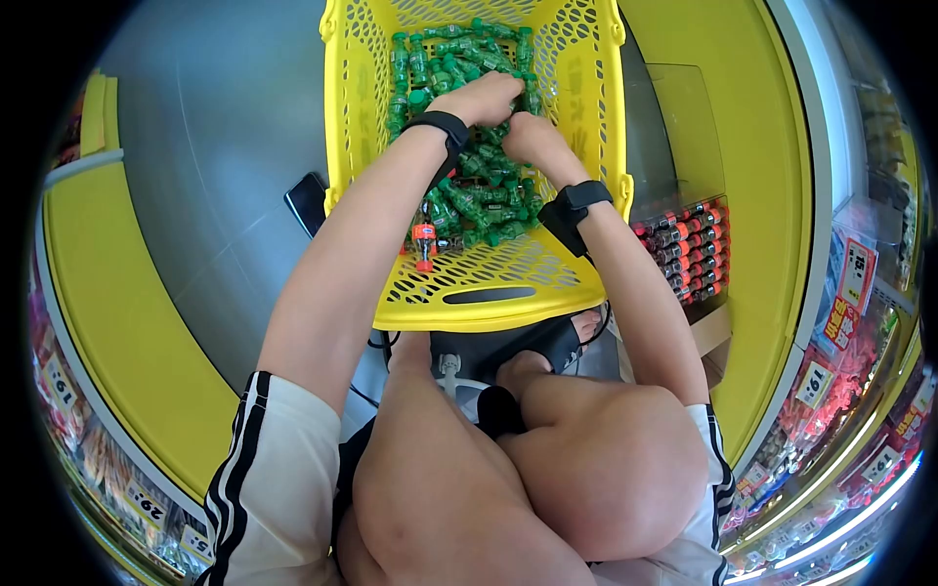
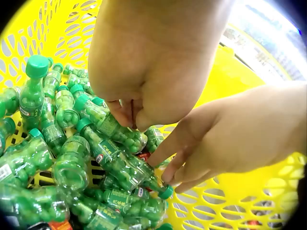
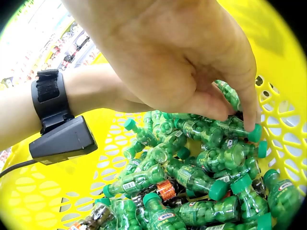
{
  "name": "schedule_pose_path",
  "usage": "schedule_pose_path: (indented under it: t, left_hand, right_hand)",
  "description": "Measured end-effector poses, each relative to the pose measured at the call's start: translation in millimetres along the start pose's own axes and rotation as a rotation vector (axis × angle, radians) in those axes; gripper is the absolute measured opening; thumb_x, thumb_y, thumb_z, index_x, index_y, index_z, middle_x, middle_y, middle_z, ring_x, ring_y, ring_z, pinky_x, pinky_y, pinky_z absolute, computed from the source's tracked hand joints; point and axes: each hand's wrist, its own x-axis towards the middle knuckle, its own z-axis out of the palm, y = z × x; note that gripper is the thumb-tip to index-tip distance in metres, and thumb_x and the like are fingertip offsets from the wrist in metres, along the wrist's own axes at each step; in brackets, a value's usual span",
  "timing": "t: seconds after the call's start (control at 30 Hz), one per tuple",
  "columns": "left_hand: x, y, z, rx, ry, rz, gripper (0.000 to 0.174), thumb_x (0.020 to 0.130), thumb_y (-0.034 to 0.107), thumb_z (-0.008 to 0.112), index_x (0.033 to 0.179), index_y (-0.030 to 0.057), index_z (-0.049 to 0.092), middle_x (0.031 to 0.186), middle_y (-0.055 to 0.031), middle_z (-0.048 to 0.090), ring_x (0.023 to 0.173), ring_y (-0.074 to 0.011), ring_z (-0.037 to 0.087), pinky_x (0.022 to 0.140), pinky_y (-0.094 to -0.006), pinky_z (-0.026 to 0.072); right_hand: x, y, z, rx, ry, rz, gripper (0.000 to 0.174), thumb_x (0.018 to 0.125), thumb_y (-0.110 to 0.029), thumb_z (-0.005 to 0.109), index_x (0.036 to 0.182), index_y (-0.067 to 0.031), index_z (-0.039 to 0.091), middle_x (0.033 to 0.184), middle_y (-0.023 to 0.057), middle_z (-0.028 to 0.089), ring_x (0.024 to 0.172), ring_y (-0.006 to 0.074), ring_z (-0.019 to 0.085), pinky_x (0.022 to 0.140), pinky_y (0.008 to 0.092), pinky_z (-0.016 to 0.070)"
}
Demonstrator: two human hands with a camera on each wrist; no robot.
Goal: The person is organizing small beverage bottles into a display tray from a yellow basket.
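Both hands reach into a yellow shopping basket (image 1: 598, 117) filled with small green candy bottles (image 3: 189, 177). My left hand (image 1: 486, 99) is bent down low over the pile, its fingers curled; I cannot tell whether they hold anything, as the palm hides what lies beneath. Close beside it, my right hand (image 2: 211, 143) points loosely bent fingers down among the bottles. One fingertip touches the green cap (image 3: 254, 132) of a lying bottle. A few dark bottles with orange labels (image 3: 166, 189) are mixed in, and one with an orange cap (image 1: 423, 244) stands near the basket's near end.
Right of the basket, a box of dark bottles with red caps (image 1: 692, 252) sits beside a clear plastic sheet (image 1: 689, 122). A phone (image 1: 308, 202) lies on the floor to the left. Shelves with price tags (image 1: 815, 384) curve along both sides. The person's knees (image 1: 625, 469) are close to the basket.
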Motion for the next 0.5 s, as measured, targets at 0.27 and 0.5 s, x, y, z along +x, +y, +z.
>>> schedule_pose_path:
  t: [0.27, 0.5]
  left_hand:
    - [11.2, -6.3, 0.6, -0.116, -0.014, -0.048, 0.052, 0.104, 0.010, 0.064, 0.154, -0.0028, 0.055, 0.145, -0.0284, 0.062, 0.131, -0.0461, 0.061, 0.108, -0.0535, 0.0521]
    - [24.0, -0.6, 13.3, -0.058, -0.073, -0.173, 0.062, 0.105, 0.013, 0.063, 0.164, 0.0050, 0.048, 0.152, -0.0240, 0.057, 0.136, -0.0447, 0.060, 0.110, -0.0503, 0.0532]
  right_hand:
    - [15.8, 3.8, 12.3, 0.034, -0.149, 0.051, 0.043, 0.092, -0.013, 0.060, 0.129, 0.0042, 0.073, 0.124, 0.0297, 0.076, 0.118, 0.0462, 0.073, 0.097, 0.0513, 0.0588]
    - [37.3, 28.2, 31.1, 0.193, -0.153, 0.066, 0.044, 0.092, -0.013, 0.062, 0.132, 0.0035, 0.071, 0.119, 0.0287, 0.078, 0.110, 0.0438, 0.076, 0.089, 0.0477, 0.0604]
